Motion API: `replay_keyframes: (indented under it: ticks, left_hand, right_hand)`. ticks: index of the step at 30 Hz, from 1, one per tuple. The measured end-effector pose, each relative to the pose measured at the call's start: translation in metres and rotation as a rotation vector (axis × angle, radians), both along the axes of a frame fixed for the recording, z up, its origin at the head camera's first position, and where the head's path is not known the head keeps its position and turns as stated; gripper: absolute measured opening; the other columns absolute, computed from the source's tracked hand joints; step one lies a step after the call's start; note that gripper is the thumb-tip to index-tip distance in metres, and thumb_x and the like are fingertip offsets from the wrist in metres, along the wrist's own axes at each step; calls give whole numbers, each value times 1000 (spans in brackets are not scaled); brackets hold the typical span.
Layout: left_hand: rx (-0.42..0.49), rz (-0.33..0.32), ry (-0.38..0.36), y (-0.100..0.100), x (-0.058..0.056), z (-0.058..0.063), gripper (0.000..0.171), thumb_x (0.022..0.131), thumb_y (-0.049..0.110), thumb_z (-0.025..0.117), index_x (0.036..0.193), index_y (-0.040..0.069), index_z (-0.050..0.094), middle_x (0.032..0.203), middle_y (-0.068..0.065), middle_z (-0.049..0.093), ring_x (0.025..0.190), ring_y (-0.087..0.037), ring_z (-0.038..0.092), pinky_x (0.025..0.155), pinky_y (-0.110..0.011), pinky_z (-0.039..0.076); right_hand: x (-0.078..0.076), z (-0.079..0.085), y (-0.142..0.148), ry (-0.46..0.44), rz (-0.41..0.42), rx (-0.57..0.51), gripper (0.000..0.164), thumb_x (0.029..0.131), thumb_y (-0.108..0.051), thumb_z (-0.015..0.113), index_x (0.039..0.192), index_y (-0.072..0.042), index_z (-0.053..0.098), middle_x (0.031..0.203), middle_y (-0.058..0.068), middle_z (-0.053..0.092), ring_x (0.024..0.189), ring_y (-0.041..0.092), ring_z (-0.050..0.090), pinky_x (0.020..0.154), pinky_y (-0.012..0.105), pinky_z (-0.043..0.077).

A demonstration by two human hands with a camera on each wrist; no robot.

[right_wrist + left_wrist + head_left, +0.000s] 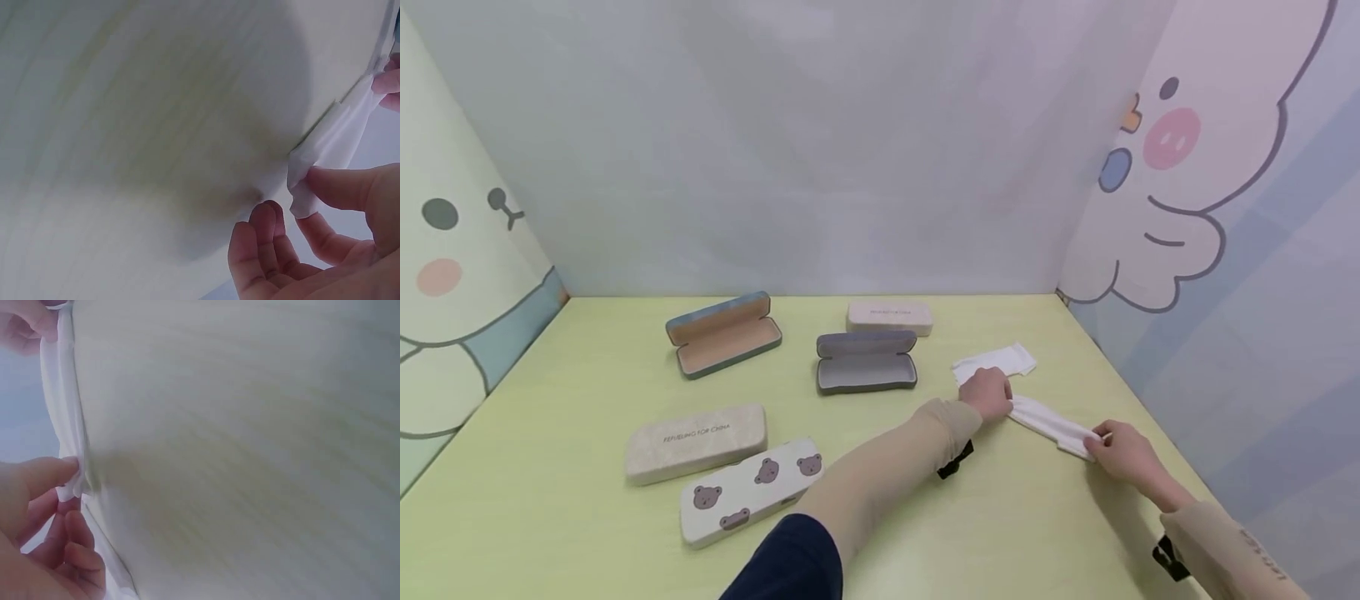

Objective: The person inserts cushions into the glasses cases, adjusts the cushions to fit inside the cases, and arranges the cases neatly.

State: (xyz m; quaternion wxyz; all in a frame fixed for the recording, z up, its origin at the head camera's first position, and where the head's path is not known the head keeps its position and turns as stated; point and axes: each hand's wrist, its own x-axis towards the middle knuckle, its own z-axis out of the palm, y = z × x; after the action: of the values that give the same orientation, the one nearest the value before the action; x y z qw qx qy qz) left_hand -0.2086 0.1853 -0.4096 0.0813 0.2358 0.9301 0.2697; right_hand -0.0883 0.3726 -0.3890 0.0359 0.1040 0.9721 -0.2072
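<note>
Near the right edge of the yellow-green table (1000, 525), the left hand (987, 393) and the right hand (1123, 452) are each pinching an end of a folded white cloth (1043, 418) between thumb and fingers. A second white cloth (1000, 360) is lying just behind the left hand, toward the back right corner. An open grey glasses case (867, 373) and an open blue glasses case (730, 344) are sitting nearer the back edge.

on the cream case (697, 447) it is written "refueling for china", while small letters on the pale case (889, 319) at the back and on the right sleeve (1228, 550) are not clearly readable.
</note>
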Motion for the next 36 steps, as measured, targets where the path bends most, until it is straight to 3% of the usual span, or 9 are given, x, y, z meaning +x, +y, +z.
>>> replay_keyframes:
  ticks: [5, 10, 15, 23, 29, 36]
  left_hand:
    - [126, 4, -22, -11, -5, 12, 8, 84, 18, 68, 82, 20, 76, 84, 9, 70, 71, -4, 55, 56, -19, 42]
    - [193, -9, -17, -30, -8, 35, 9, 85, 17, 68, 89, 16, 76, 88, 5, 72, 72, -5, 57, 56, -17, 41]
    - [260, -29, -20, -48, -13, 56, 13, 89, 17, 66, 97, 12, 75, 92, 1, 72, 72, -6, 57, 58, -16, 41]
    - [372, -20, 7, -78, -23, 83, 17, 92, 18, 64, 102, 9, 74, 97, -5, 72, 80, -12, 61, 63, -17, 43]
    - [406, -7, 24, -103, -28, 93, 19, 93, 18, 62, 106, 8, 72, 102, -6, 71, 91, -16, 62, 75, -22, 47]
    - [456, 25, 18, -130, -31, 99, 19, 92, 18, 63, 105, 7, 72, 99, -8, 70, 89, -18, 62, 72, -22, 47]
  right_hand:
    - [-6, 13, -2, 15, 19, -44, 33, 95, -16, 50, 107, 14, 54, 83, 16, 61, 69, 16, 50, 58, 29, 41]
    - [-14, 28, -8, 72, 60, -54, 31, 96, -16, 50, 106, 13, 56, 76, 11, 59, 64, 14, 46, 54, 28, 38]
    - [-29, 44, -13, 113, 103, -72, 33, 99, -18, 49, 109, 12, 55, 71, 6, 55, 57, 10, 41, 50, 26, 35]
    - [-53, 74, -29, 140, 167, -107, 38, 101, -23, 46, 115, 11, 52, 78, 8, 53, 60, 11, 39, 51, 26, 35]
    - [-67, 88, -45, 129, 202, -107, 41, 101, -29, 46, 118, 7, 52, 84, 10, 54, 63, 13, 41, 54, 27, 35]
    - [-79, 97, -65, 130, 235, -121, 38, 101, -29, 47, 119, 5, 53, 90, 13, 57, 68, 15, 43, 57, 28, 37]
